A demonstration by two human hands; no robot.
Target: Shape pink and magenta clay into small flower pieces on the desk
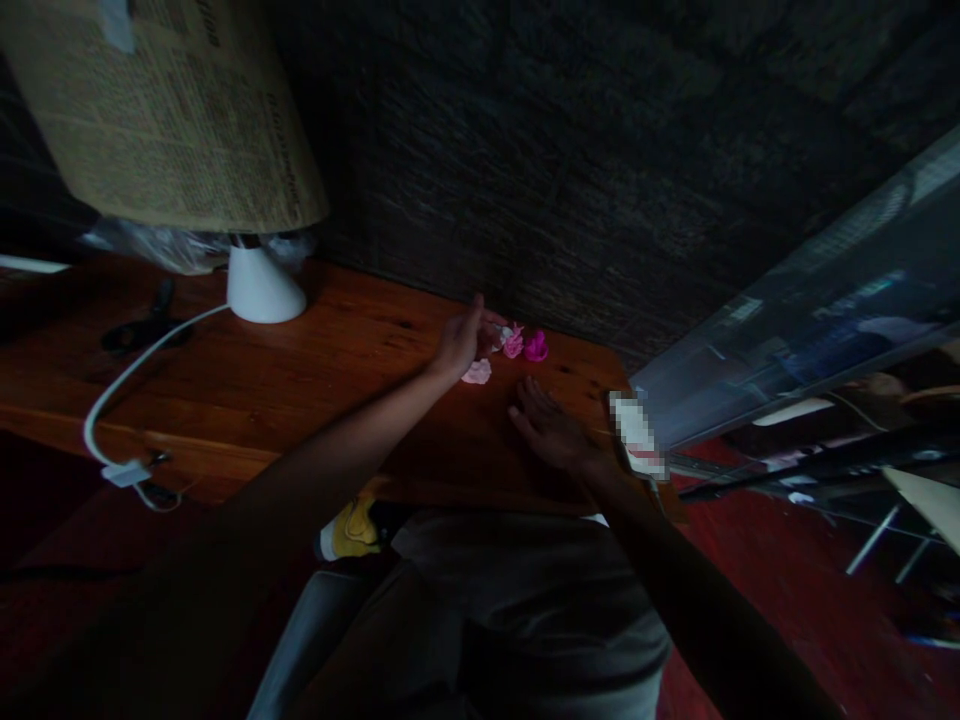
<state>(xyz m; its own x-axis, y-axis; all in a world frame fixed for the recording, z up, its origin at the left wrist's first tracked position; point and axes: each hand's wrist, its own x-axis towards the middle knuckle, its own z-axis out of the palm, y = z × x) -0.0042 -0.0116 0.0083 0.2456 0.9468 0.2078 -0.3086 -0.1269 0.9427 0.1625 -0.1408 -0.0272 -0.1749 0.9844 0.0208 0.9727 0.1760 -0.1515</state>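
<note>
My left hand [459, 341] reaches across the wooden table [315, 370] to its far edge by the dark wall. Its fingers touch a small cluster of pink and white pieces [517, 343]. A pale pink piece [477, 372] lies just below that hand. In the dim light I cannot make out whether the fingers close on anything. My right hand [547, 427] lies flat on the table with fingers spread, a little nearer to me and empty.
A lamp with a white base [264, 287] and a newsprint shade [161, 110] stands at the back left. Its white cord [124, 395] runs to the table's front edge. Dark scissors [146, 325] lie at left. A glass panel [810, 300] leans at right.
</note>
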